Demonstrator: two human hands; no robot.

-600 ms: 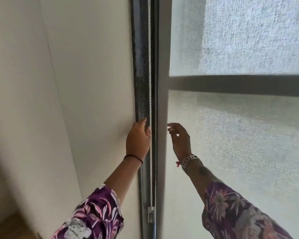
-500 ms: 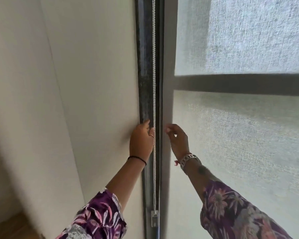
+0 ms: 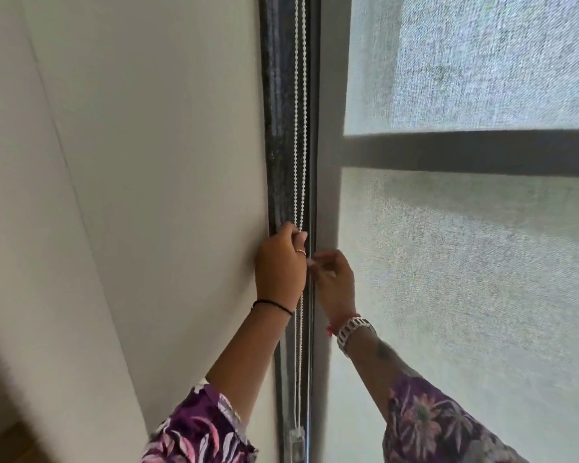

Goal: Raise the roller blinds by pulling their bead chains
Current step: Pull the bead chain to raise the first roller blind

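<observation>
Head view: A white bead chain, hanging as two parallel strands, runs vertically down the dark grey window frame post between the plain off-white wall on the left and the translucent grey woven roller blind on the right. The blind is lowered and covers the window; a dark horizontal bar shows through the fabric across its upper half. At the bottom edge of the post, the chain loop ends in a small clear plastic tensioner.

The left hand is raised against the post, its fingers curled closed around the chain strands at mid-height. It carries a thin ring on one finger and a black band at the wrist. The right hand is just beside the left, slightly lower, with its fingertips pinched together at the chain; whether they actually clamp a strand cannot be told. A metal-link watch and a red thread sit at the right wrist. Both forearms emerge from purple floral-print sleeves.
</observation>
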